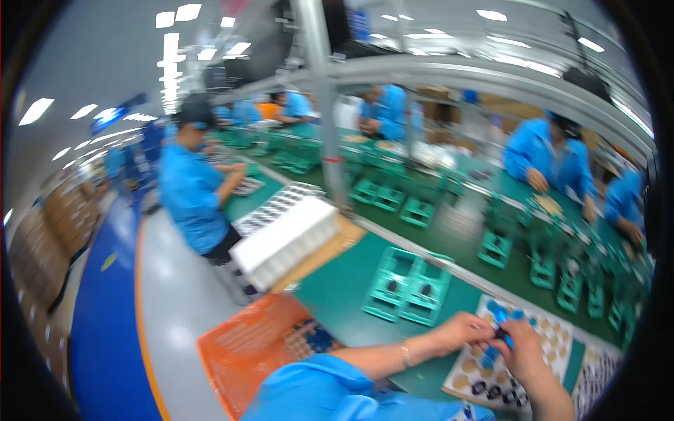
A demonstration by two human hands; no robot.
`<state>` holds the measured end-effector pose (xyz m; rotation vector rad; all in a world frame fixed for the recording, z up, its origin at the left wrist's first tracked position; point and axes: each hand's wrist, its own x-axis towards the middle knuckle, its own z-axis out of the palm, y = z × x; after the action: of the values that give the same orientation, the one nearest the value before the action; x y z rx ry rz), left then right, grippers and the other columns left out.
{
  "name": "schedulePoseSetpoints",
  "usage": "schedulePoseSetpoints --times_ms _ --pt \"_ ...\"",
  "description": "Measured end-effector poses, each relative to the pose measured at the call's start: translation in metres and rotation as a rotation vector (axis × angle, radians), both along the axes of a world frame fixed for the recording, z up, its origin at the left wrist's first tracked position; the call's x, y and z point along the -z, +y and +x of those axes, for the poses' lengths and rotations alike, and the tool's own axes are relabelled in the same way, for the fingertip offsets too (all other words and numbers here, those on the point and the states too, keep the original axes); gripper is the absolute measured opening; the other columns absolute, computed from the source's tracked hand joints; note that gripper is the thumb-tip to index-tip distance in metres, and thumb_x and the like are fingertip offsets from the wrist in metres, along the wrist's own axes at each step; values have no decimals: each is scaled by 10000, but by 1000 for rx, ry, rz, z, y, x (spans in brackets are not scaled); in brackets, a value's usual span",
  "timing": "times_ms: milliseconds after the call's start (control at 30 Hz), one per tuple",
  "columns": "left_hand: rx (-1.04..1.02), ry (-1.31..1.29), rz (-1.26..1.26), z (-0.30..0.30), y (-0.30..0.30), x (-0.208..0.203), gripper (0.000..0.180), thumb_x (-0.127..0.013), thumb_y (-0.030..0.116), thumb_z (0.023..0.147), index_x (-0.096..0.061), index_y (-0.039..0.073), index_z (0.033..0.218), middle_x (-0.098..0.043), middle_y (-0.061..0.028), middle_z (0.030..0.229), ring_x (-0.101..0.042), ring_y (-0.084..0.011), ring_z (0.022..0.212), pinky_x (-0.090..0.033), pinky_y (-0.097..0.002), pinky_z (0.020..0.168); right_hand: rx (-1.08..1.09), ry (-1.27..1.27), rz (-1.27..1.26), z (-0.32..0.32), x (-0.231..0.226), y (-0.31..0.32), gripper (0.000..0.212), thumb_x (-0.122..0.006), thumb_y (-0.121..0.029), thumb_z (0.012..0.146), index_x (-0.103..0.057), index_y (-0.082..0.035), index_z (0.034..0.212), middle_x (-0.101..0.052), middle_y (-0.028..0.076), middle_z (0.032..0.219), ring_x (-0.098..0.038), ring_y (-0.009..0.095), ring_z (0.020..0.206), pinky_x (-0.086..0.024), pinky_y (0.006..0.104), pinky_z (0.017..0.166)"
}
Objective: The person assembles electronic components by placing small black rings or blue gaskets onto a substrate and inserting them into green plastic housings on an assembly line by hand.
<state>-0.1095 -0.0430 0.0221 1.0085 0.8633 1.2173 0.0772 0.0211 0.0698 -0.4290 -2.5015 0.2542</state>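
Note:
Above a white tray [554,321] at the lower right, my two hands meet. My left hand [465,332] is closed, its fingertips pinching a small black-and-blue part [501,332]. From the other side my right hand [523,349] has its thumb and fingers closed on the same part; its exact kind is blurred and partly covered by the fingers. Tan discs [460,382] lie in rows on the tray, with blue pieces [489,358] among them and black oval parts [493,391] along its near side.
Two green plastic frames [394,282] lie left of the tray on the green bench [330,288]. An orange crate [235,338] with dark blue pieces is beside my left arm. A white foam block [284,242] lies farther off. Green frames [495,247] line the conveyor; co-workers [196,182] sit or stand around.

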Motion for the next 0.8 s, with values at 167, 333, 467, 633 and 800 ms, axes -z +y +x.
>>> schedulePoseSetpoints --times_ms 167,333,467,633,800 --pt "-84 133 -56 -17 0 -8 226 -618 209 878 -647 0 956 -647 -49 821 -591 -89 737 -469 -220 662 -17 -65 -95 -19 -10 9 277 -670 -254 775 -555 -82 960 -591 94 806 -572 306 768 -469 395 656" --pt "-45 95 -96 2 13 -17 141 -586 124 886 -630 -9 902 -635 -56 825 -557 -98 732 -459 -224 704 3 5 -171 1 -5 15 308 -677 -200 775 -545 -70 1021 -593 115 878 -572 307 800 -475 392 695" --pt "29 38 -96 7 16 -9 134 -585 122 888 -625 -4 914 -636 -61 853 -562 -103 744 -461 -228 709 4 -2 -382 14 -1 15 329 -678 -145 775 -550 -55 1064 -601 120 931 -581 303 874 -485 380 748" --pt "22 32 -75 10 10 -10 157 -592 125 886 -624 -12 957 -640 -67 882 -580 -113 781 -463 -234 712 21 25 -362 21 9 13 314 -672 -131 778 -570 -60 1065 -596 120 1006 -577 302 935 -487 372 790" --pt "0 66 -95 6 9 -7 156 -594 101 884 -622 -19 979 -647 -76 889 -581 -114 775 -459 -232 708 25 -55 -148 17 5 5 330 -685 -114 769 -590 -68 1082 -585 100 1110 -580 275 956 -509 356 788"
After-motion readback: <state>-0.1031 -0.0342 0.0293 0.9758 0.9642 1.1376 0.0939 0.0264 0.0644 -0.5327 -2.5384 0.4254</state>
